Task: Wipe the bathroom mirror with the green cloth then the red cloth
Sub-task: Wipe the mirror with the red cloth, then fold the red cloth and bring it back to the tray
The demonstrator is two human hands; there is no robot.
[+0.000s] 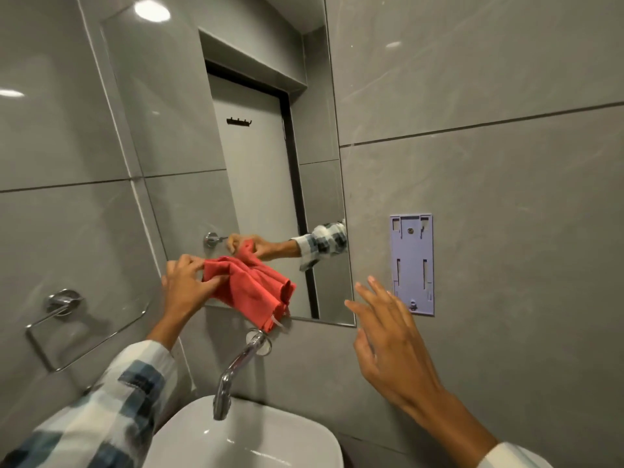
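left hand [184,285] gripping red cloth [251,287], mirror [236,146]

Landmark = mirror [236,157]. Cloth [251,287] against its lower edge, left hand [187,287] at cloth's left end. Tap [238,366] just below mirror, over basin [250,440]. Towel ring [64,327] far left. Wall bracket [412,263] right; right hand [388,336] below-right, apart from cloth.

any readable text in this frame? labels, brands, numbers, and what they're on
None readable.
Purple wall bracket: bare plastic with slots and screws, no lettering visible.
Red cloth in the left hand: a white tag hangs from its lower edge, too small to read.
Tap, basin, mirror: no markings visible.
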